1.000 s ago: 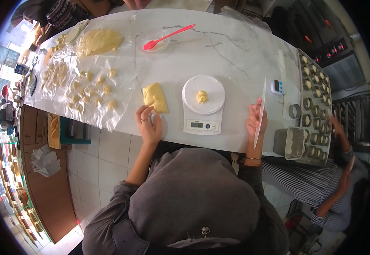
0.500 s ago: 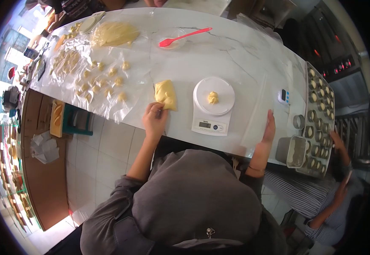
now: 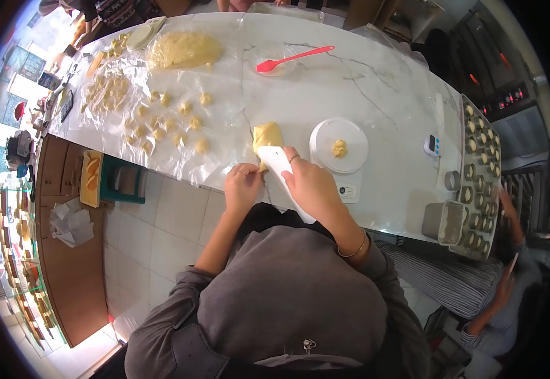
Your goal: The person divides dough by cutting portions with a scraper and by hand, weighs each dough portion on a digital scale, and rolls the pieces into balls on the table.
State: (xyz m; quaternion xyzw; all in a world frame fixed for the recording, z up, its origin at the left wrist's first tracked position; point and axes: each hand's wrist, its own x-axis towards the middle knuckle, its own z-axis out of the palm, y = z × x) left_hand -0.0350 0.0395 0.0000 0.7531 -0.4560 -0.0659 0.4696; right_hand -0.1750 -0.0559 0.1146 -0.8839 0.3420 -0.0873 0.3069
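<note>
My right hand [image 3: 313, 184] grips a white dough scraper [image 3: 276, 163], its edge resting across the near part of a yellow dough piece [image 3: 267, 135] on the table. My left hand [image 3: 243, 184] is closed, thumb and fingers pinching the near end of that dough beside the scraper; the fingertips partly hide it. Right of the hands stands a white kitchen scale [image 3: 322, 150] with a small dough lump [image 3: 340, 148] on its round plate. The scale's display is covered by my right hand.
Dough balls [image 3: 185, 107] lie on clear plastic at left, with a large covered dough mass [image 3: 186, 50] behind. A red brush [image 3: 294, 58] rests on a bowl. At right are a timer [image 3: 432, 146], a metal tin [image 3: 444, 222], and a tray of ring moulds [image 3: 477, 170] near another person's arm [image 3: 508, 215].
My right hand has come from the table's right side over to the dough, with the white scraper now plainly in it. My left hand stays at the dough. The view has shifted slightly.
</note>
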